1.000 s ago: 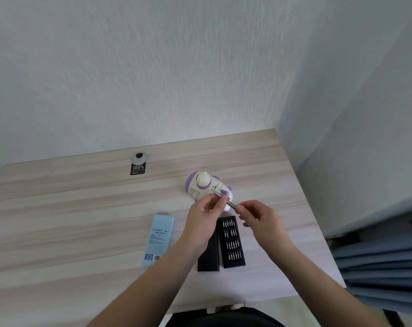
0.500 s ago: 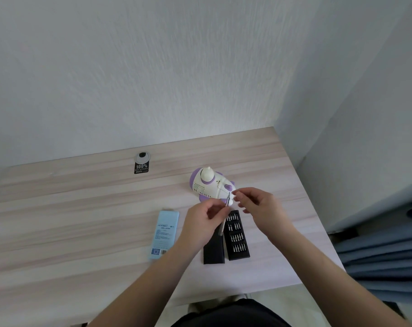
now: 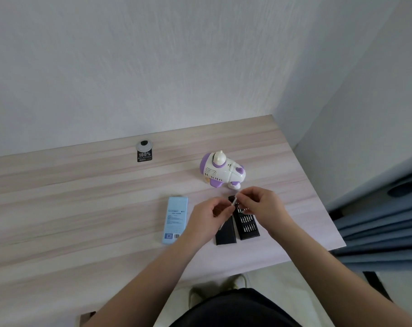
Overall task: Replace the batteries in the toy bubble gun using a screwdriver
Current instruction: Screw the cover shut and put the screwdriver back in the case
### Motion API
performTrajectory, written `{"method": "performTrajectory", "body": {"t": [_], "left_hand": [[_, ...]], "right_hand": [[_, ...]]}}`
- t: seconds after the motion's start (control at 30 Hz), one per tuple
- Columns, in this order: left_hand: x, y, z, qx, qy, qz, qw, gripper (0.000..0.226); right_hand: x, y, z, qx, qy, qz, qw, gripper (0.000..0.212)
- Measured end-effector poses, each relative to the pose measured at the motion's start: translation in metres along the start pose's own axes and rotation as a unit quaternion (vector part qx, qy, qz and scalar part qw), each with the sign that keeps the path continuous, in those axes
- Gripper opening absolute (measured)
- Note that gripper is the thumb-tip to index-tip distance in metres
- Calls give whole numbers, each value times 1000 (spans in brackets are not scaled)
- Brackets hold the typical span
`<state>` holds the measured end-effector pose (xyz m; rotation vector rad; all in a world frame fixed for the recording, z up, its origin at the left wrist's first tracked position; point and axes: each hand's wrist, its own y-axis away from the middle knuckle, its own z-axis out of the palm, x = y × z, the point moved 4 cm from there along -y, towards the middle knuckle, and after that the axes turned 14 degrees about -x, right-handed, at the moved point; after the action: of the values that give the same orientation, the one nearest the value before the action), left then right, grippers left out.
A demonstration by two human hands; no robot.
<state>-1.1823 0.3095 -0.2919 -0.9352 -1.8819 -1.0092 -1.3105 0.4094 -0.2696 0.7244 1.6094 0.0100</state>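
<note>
A pale wood-grain table (image 3: 82, 204) is seen from above, set into a corner of white walls. At far left-centre a grey disc (image 3: 144, 146) lies near the back edge, with a black "100%" tag (image 3: 144, 156) touching it on the near side. Further right a light-blue box (image 3: 175, 219) lies flat, label up.

The left hand (image 3: 206, 220) is held above the table, fingers curled around the screwdriver (image 3: 232, 205) — a thin silver shaft, slanted, its lower end visible over the black lid (image 3: 226, 234). The lid lies flat just beside the bit tray (image 3: 246, 223), also black, with rows of silver bits showing.

The right hand (image 3: 261, 205) is held over the tray's far end; thumb and forefinger are pinched together at the screwdriver's upper tip. Whether a bit is held there cannot be told — too small.

The bubble gun (image 3: 222, 171), white and purple, lies on the table beyond both hands, near but untouched. At the far right, blue-grey folds of fabric (image 3: 384, 223) are visible below the table edge.
</note>
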Motion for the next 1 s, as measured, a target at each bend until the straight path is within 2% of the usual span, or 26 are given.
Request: {"method": "performTrajectory", "body": {"t": [0.27,0.43,0.53,0.63,0.87,1.0], "left_hand": [[-13,0,10,-39,3,6,999,13],[-16,-2,16,-42,-27,-19,999,6],[-25,-9,19,-11,-23,-53,998,8],[-36,-19,29,16,-37,-93,995,14],[-61,-46,72,56,-45,-192,979,15],[-65,-60,90,73,-20,-233,969,6]], "right_hand": [[16,6,5,61,44,21,997,8],[25,0,-9,86,-2,14,996,11],[33,-9,-20,59,-80,16,995,9],[47,-20,-29,27,-104,37,994,8],[94,-51,-45,-52,-4,81,995,3],[113,-64,-51,-88,59,91,990,4]]}}
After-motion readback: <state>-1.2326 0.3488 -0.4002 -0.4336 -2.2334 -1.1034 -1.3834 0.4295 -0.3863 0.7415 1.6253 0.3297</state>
